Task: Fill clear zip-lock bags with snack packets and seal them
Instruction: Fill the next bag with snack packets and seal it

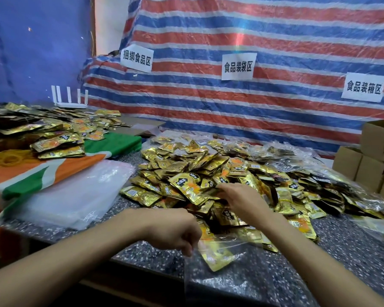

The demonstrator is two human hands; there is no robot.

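Observation:
A big heap of gold snack packets covers the middle of the speckled counter. My left hand pinches the mouth of a clear zip-lock bag that lies at the counter's front edge with a gold packet inside it. My right hand reaches into the heap, and its fingers close on a gold packet there. My right forearm hides part of the pile behind it.
A stack of empty clear bags lies to the left beside an orange and green cloth. More packets are piled at the far left. Filled bags lie at the back, brown cartons at the right.

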